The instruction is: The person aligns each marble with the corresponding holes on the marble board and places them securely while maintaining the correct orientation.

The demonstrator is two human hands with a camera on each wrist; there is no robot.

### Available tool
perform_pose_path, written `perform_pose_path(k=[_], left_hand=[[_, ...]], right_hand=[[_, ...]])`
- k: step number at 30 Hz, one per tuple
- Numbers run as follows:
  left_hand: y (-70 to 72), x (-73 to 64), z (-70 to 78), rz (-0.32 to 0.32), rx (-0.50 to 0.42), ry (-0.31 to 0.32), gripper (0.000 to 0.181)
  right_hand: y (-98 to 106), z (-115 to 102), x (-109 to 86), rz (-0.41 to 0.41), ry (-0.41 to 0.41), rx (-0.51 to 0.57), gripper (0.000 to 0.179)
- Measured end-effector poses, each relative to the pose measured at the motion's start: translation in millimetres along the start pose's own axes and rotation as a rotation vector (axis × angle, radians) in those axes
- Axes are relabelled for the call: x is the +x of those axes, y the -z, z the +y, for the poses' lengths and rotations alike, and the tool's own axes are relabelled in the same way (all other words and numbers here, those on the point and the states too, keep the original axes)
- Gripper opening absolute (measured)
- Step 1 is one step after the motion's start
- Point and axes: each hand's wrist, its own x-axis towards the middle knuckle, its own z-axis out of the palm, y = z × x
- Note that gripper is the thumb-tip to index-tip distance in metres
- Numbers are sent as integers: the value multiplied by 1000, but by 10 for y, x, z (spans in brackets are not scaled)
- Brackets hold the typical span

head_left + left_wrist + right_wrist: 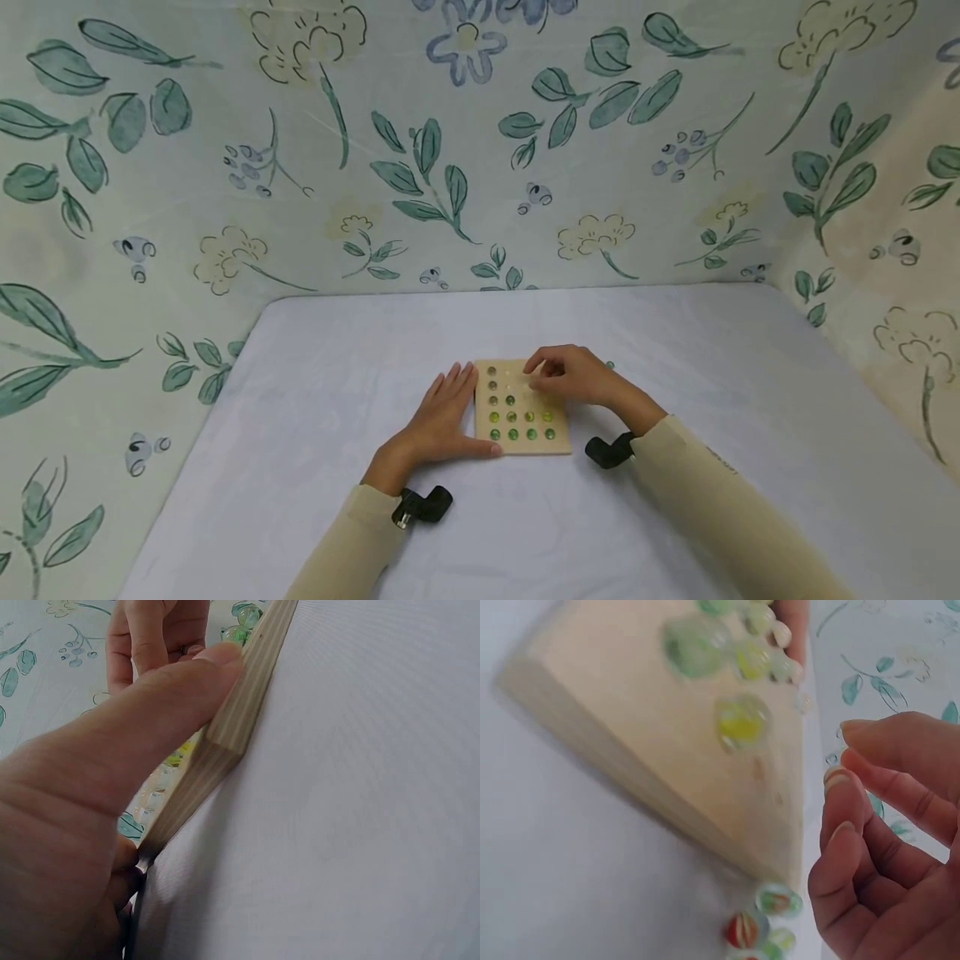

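Note:
A pale wooden board (534, 447) with rows of small hollows lies on the table, and glass marbles (513, 434) sit in several of them. Green and yellow marbles fill the near rows; others run up the left column. My left hand (438, 423) rests along the board's left side with fingers extended, its thumb touching the near edge. Over the board's far right part hovers my right hand (576, 375), fingers loosely bent. In the right wrist view, thumb and fingertips (838, 780) stand apart from the board, and no marble shows between them.
Loose marbles (746, 930), some with red swirls, lie beside the board's right edge; the right hand mostly hides them in the head view. A white cloth (337, 350) covers the table. Behind it hangs a leaf-and-flower patterned curtain (450, 250).

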Motion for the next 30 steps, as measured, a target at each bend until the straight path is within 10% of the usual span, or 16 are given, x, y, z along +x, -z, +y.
perform_pose_path(k=[30], left_hand=[[9, -15, -9, 20, -24, -27, 127]], right_hand=[[302, 449, -141, 87, -166, -41, 17]])
